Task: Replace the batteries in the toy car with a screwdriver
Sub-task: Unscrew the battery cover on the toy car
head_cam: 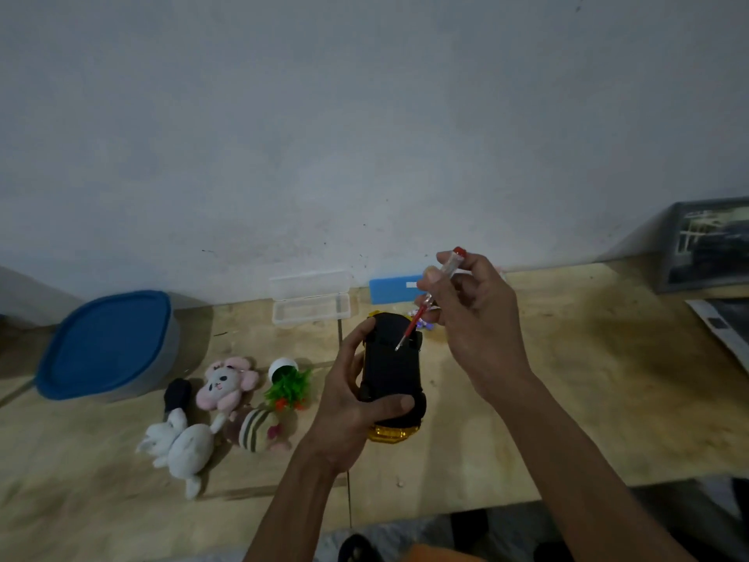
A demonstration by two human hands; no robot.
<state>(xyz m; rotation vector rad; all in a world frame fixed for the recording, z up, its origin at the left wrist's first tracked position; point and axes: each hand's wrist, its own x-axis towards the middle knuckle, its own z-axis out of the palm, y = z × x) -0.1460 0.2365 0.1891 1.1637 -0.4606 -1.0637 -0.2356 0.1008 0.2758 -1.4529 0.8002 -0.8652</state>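
Holding the upturned toy car in our left hand above the wooden table, its length running away from us, we pinch the screwdriver in our right hand, tip slanting down-left onto the black underside, against a pale wall.

Far left of my tabletop: grey tub with blue lid.
By the wall: clear plastic case, open; blue box beside it.
Left of me: pink plush, white plush, striped plush, small fake plant tipped over.
Far right: framed picture.
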